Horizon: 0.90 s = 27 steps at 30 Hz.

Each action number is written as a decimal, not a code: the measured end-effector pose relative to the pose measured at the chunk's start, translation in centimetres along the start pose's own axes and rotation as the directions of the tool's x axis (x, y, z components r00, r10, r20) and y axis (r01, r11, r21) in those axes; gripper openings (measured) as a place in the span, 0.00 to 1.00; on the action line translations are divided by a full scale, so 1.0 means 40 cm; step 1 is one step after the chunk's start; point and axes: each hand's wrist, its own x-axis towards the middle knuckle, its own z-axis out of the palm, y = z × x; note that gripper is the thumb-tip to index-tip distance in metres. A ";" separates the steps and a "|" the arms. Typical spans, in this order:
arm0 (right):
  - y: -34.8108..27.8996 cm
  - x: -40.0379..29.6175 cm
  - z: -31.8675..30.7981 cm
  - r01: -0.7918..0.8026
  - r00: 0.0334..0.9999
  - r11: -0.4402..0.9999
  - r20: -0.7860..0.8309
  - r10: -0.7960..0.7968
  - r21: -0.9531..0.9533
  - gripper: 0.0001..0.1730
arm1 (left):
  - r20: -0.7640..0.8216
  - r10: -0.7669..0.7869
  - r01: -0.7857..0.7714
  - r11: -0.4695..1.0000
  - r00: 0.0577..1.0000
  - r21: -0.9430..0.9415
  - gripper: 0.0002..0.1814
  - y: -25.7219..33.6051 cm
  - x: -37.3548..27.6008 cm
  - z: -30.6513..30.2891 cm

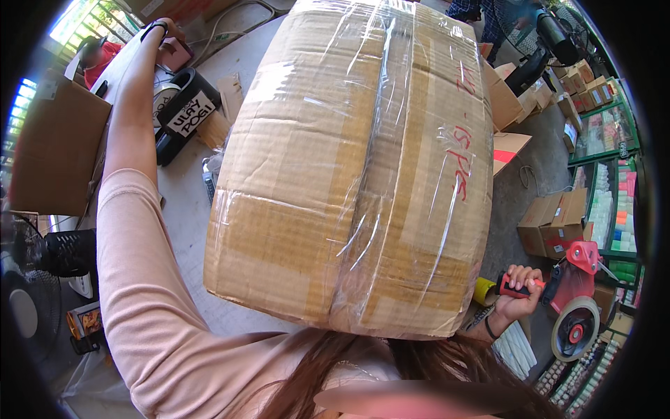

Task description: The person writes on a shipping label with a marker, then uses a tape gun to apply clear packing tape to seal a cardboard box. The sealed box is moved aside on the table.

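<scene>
A large cardboard box (314, 173), wrapped in clear tape and bearing red handwriting, stands right before me on a pale table (183, 209). My right hand (518, 288) is closed around the red and black handle of a packing tape dispenser (573, 304), held to the right of the box with a roll of clear tape on it. My left arm reaches to the far left of the table. There my left hand (175, 31) is partly hidden behind its wrist, near a small pink box (175, 54); whether it grips anything does not show.
A black tape holder (183, 112) with a lettered sign sits left of the big box. A brown carton (60, 144) and a fan (23, 309) are at the left. Cartons (557, 222) and green shelves (602, 157) line the right. Other people are partly visible beyond the table.
</scene>
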 end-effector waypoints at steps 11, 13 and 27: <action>-0.024 -0.019 0.010 -0.031 0.999 0.997 0.012 0.030 0.065 0.10 | -0.210 0.150 -0.160 0.987 0.966 -0.031 0.33 -0.171 -0.055 -0.087; -0.026 -0.022 0.004 -0.043 0.999 0.995 0.016 0.042 0.089 0.10 | -0.215 0.147 -0.159 0.987 0.965 -0.040 0.33 -0.201 -0.062 -0.087; -0.060 -0.076 -0.022 -0.002 0.999 0.996 -0.033 0.005 0.089 0.09 | -0.054 0.053 -0.053 0.999 0.997 0.001 0.35 -0.104 -0.011 0.015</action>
